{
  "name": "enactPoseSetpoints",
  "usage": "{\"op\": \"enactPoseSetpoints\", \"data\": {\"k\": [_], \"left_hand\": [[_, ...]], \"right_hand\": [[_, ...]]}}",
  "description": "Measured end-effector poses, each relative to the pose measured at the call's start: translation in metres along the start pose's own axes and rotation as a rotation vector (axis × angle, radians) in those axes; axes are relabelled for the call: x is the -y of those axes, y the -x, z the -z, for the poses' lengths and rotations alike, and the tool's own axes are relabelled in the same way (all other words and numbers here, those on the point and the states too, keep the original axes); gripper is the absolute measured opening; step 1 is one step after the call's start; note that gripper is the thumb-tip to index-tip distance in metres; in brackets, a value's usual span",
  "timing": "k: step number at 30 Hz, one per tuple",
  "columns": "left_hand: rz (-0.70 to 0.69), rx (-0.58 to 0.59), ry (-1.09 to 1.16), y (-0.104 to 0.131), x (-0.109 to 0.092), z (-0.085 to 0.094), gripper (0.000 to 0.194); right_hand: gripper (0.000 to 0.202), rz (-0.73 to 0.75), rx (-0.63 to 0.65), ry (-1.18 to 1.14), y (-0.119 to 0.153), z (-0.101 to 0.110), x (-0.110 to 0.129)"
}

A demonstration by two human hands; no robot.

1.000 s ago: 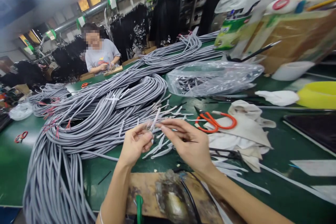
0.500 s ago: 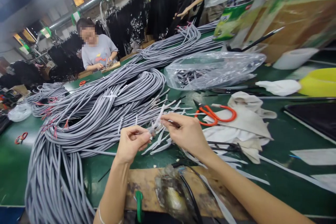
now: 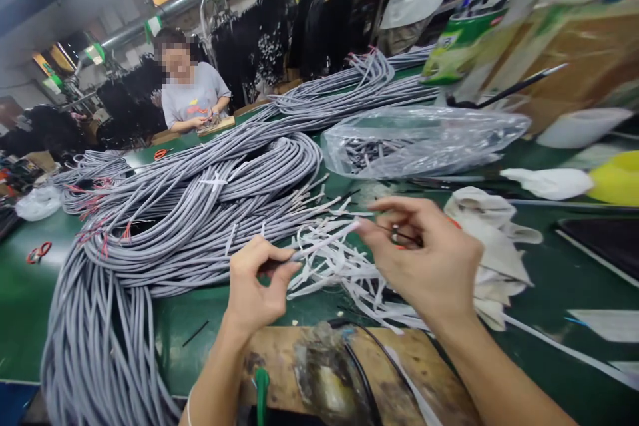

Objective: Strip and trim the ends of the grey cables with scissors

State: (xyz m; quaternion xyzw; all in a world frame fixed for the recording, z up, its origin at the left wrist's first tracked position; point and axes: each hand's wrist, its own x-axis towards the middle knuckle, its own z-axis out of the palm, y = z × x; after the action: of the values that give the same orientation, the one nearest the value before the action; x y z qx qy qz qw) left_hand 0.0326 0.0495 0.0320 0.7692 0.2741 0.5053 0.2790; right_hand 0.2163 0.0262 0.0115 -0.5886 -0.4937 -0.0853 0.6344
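Near the middle, my left hand (image 3: 262, 279) pinches the end of a grey cable (image 3: 298, 255) between thumb and fingers. A white strip runs from that cable end to my right hand (image 3: 424, 249), whose thumb and forefinger pinch its tip. Dark handles or rings, partly hidden, show among the curled fingers of my right hand. Below and between the hands lies a loose pile of white strips (image 3: 344, 269). Large bundles of grey cable (image 3: 200, 213) cover the green table to the left.
A wooden board (image 3: 274, 349) with a taped lump lies at the near edge. Clear plastic bag (image 3: 424, 140), white cloth (image 3: 492, 233) and a cardboard box (image 3: 574, 60) are on the right. Small red-handled scissors (image 3: 38, 252) lie far left. Across the table sits a person (image 3: 194, 93); another stands behind.
My right hand has moved right, away from my left hand, drawing out the white strip. The orange-handled scissors are now mostly hidden behind it. The view has shifted slightly.
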Motion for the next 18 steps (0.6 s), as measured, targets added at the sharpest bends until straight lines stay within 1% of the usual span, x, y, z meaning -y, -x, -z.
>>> {"op": "enactPoseSetpoints", "data": {"k": [3,5,7,9,11,18], "left_hand": [[-0.084,-0.004,-0.147,0.0,-0.002,-0.005,0.009],[-0.095,-0.004,-0.194,0.0,-0.003,-0.006,0.009],[-0.109,-0.005,-0.221,0.0,-0.004,-0.006,0.008],[-0.131,-0.005,-0.246,0.0,-0.005,-0.005,0.008],[-0.147,-0.001,-0.269,0.0,-0.006,-0.006,0.008],[-0.157,0.031,-0.308,0.001,-0.006,-0.007,0.009]], "right_hand": [[0.019,0.118,-0.05,-0.029,0.007,0.006,0.006],[0.012,0.258,-0.06,0.04,0.007,0.009,0.008],[0.012,0.434,-0.015,0.151,0.005,0.01,0.011],[0.013,0.563,0.05,0.224,0.003,0.01,0.014],[0.013,0.614,0.087,0.243,0.002,0.009,0.017],[0.012,0.634,0.144,0.249,0.005,0.008,0.021]]}}
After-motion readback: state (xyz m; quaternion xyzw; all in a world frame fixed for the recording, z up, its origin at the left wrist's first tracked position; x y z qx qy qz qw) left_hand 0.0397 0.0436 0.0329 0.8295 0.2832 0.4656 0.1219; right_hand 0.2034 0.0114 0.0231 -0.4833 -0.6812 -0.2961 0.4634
